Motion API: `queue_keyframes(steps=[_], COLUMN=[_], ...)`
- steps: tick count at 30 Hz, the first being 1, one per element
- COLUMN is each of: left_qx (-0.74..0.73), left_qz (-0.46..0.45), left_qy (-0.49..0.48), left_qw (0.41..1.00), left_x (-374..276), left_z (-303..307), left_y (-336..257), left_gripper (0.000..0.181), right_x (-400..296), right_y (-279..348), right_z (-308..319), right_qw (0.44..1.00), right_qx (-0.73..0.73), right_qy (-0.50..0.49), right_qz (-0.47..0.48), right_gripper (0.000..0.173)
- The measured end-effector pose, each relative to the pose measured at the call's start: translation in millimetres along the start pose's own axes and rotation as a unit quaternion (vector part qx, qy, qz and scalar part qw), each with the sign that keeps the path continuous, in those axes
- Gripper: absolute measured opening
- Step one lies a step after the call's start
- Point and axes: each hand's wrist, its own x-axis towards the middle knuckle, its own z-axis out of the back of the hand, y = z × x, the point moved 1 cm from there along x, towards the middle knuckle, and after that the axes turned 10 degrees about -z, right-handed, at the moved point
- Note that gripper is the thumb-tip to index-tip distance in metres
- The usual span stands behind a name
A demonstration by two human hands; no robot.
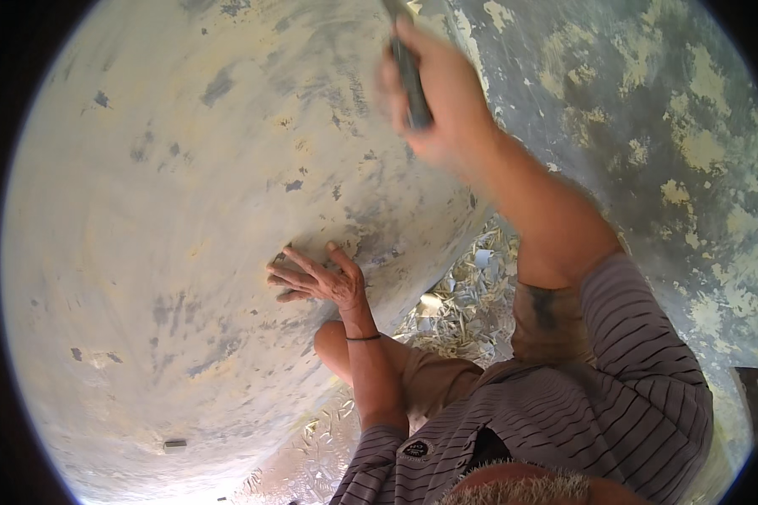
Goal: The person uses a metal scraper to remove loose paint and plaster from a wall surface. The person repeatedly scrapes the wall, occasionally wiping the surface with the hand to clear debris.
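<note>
My right hand (442, 88), blurred, is raised at the top of the view. It grips the dark handle (412, 88) of a hand tool, whose working end lies beyond the top edge, so its kind cannot be told. Below and to the left, my left hand (319, 278) rests with fingers spread on a large curved surface (164, 240). Pale, yellowish-white coating covers this surface, with grey scuffs and small dark patches. My left hand holds nothing.
Another large surface (606, 113), grey-green with pale flaking patches, rises on the right. Shavings and flakes (461, 303) litter the floor between the two, around my bent legs. A small block-like piece (175, 445) shows on the curved surface at lower left.
</note>
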Motion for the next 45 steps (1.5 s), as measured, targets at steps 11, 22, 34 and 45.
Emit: queue_keyframes(steps=[11,22,34,45], left_qx=[-0.368,-0.455,-0.384,-0.403], left_qz=[-0.201,-0.311,-0.439,-0.459], left_qy=[0.177,0.181,0.279,0.282], left_qw=[0.89,0.815,0.763,0.74], left_x=[-18.2,-50.7,51.8,83.5], left_z=[23.1,34.7,69.5,77.4], left_y=[-89.4,-164.5,-202.4,-232.1], left_gripper=[0.055,0.085,0.081,0.068], right_x=[-102.8,-113.6,-118.3,-144.0], right_y=[-107.3,-94.2,-67.5,-42.6], right_z=[198.6,198.3,201.9,177.8], right_qw=[0.931,0.911,0.899,0.941], right_qx=[-0.038,0.119,0.386,0.298], right_qy=[-0.272,-0.255,0.037,0.025], right_qz=[-0.239,-0.301,-0.205,-0.157], right_gripper=[0.016,0.027,0.025,0.042])
